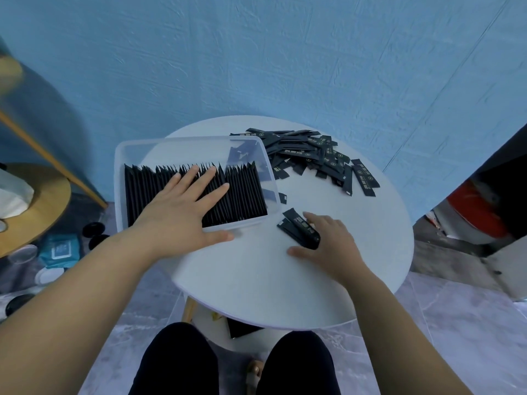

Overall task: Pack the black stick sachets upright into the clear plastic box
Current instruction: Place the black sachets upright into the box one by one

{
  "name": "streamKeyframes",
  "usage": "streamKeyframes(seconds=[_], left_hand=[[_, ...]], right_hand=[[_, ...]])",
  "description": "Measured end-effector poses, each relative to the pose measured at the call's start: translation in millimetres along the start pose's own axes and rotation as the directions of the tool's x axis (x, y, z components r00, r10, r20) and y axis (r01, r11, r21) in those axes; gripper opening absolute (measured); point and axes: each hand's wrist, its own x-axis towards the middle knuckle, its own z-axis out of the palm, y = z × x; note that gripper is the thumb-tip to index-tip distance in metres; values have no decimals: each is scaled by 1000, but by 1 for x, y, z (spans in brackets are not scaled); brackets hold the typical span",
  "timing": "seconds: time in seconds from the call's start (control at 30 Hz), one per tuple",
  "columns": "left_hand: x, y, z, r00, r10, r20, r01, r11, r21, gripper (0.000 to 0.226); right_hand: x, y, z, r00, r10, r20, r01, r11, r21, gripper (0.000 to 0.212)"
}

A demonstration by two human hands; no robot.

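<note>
A clear plastic box (137,146) stands on the left of a round white table (256,269). A dense row of black stick sachets (245,192) stands upright in its near half. My left hand (182,206) lies flat on top of that row with fingers spread and straight, thumb resting on the table by the box's front rim. My right hand (328,243) holds a small bundle of black sachets (296,226) against the table, fingers curled over its near end. A loose pile of sachets (316,155) lies at the table's back right.
The far half of the box is bare apart from one or two loose sachets. A wooden side table (37,201) stands at the left, with packets and lids on the floor beneath it. My knees are below the table's near edge.
</note>
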Motion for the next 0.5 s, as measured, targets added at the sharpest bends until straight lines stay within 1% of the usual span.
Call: streamKeyframes(seconds=[0.03,0.07,0.17,0.27,0.43,0.5], left_hand=[[-1,1,-1,1000,-3,2,3,1000,-1,113],[-1,2,-1,1000,-6,5,6,1000,1,113],[-2,3,-1,1000,-10,-3,10,1000,3,105],[-1,2,0,1000,-20,-13,20,1000,11,96],[2,1,1,999,-46,20,45,998,33,97],[2,1,0,997,-60,37,58,997,55,90]], right_hand=[[2,-3,1,1000,8,6,-7,999,-40,75],[4,-5,1,1000,12,4,-12,999,-43,70],[5,-6,0,999,37,-7,-37,999,19,54],[4,-6,-5,995,101,16,-101,994,45,46],[6,-10,-9,992,106,72,-96,986,-135,32],[9,-12,-8,991,109,72,-95,981,-172,23]])
